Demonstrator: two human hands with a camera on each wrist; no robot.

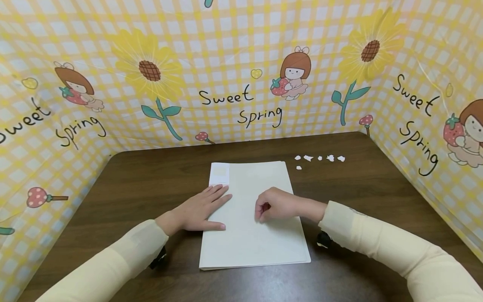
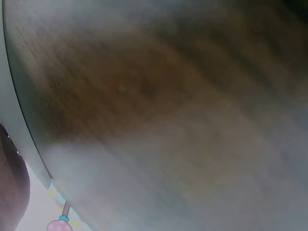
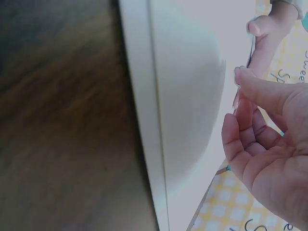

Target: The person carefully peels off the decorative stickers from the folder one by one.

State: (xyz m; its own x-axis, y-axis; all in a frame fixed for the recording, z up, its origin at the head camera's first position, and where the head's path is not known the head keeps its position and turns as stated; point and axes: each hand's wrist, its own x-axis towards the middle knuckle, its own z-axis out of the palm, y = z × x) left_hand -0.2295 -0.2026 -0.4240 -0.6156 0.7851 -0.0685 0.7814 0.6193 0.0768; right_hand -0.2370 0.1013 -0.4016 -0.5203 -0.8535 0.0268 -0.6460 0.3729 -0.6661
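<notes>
I see plain, layered off-white paper (image 1: 256, 247) at centre frame, its long axis running bottom to top. The left hand (image 1: 201, 209) rests there, fingers spread; the right hand's (image 1: 277, 204) curl, hold unclear to me.

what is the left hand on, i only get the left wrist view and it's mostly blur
Observer: In the head view, the left hand lies with fingers spread over the left edge of a large white paper.
Operator: and the right hand, is it holding anything
Observer: The right hand is over the paper with its fingers curled; I can't tell whether it holds anything.
Operator: any small bits around
Observer: Six small white scraps lie on the table, beyond the paper's far right corner.
</notes>
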